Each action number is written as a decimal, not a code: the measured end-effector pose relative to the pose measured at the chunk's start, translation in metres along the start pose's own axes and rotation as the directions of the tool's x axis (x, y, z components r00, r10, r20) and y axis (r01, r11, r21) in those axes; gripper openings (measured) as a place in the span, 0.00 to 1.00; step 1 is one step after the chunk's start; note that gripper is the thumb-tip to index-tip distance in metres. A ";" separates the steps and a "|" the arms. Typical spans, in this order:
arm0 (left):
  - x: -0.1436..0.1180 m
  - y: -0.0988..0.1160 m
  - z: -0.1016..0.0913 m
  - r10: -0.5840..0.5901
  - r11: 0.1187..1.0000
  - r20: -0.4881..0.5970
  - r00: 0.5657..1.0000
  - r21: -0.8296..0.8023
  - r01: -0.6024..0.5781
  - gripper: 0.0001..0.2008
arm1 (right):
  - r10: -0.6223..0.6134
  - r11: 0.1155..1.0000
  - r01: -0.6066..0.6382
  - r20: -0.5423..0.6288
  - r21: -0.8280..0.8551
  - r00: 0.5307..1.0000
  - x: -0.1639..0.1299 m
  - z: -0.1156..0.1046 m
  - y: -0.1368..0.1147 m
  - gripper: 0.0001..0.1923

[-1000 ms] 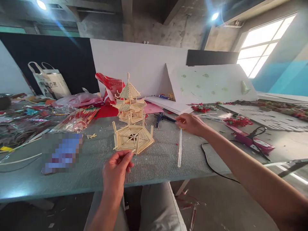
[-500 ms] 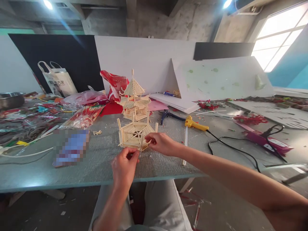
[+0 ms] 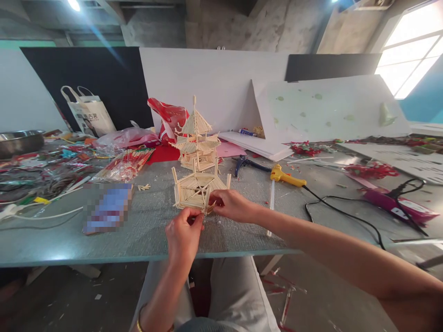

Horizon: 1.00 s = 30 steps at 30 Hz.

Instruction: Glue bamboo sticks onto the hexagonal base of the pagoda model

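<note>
Where the left hand (image 3: 183, 233) and right hand (image 3: 232, 205) meet, at the near edge of the stick base (image 3: 199, 189): fingertips of both pinched together on its near corner, seemingly on a small stick there, too fine to tell apart. Base flat on the table (image 3: 145, 230), just far of both hands, dead ahead, posts upright. Left hand nearer, from below; right from the right side. Finished pagoda (image 3: 195, 138) farther back. Glue gun (image 3: 285, 176) lying to the right, well apart, untouched.
</note>
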<state>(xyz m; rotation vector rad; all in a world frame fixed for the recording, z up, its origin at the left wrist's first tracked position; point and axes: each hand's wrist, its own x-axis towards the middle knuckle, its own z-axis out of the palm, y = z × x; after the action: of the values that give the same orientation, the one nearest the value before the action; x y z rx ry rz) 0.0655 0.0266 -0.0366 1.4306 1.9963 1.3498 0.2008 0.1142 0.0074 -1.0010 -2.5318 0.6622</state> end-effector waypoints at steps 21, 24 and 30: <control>0.001 0.009 -0.001 0.043 0.992 0.001 0.999 0.121 -0.042 0.03 | -0.060 0.998 0.058 0.050 0.023 0.997 0.006 0.000 -0.002 0.10; 0.001 0.008 0.000 0.045 0.991 0.000 0.999 0.129 -0.045 0.03 | -0.051 0.999 0.051 0.059 0.008 0.997 0.007 0.000 -0.003 0.10; 0.002 0.006 0.001 0.068 0.988 0.007 0.998 0.137 -0.069 0.03 | -0.052 0.997 0.048 0.070 0.056 0.996 0.008 0.002 -0.001 0.12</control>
<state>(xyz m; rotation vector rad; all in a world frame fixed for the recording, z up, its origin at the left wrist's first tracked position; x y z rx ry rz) 0.0685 0.0285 -0.0315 1.5738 2.0923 1.2584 0.1939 0.1188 0.0072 -0.9075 -2.5769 0.7607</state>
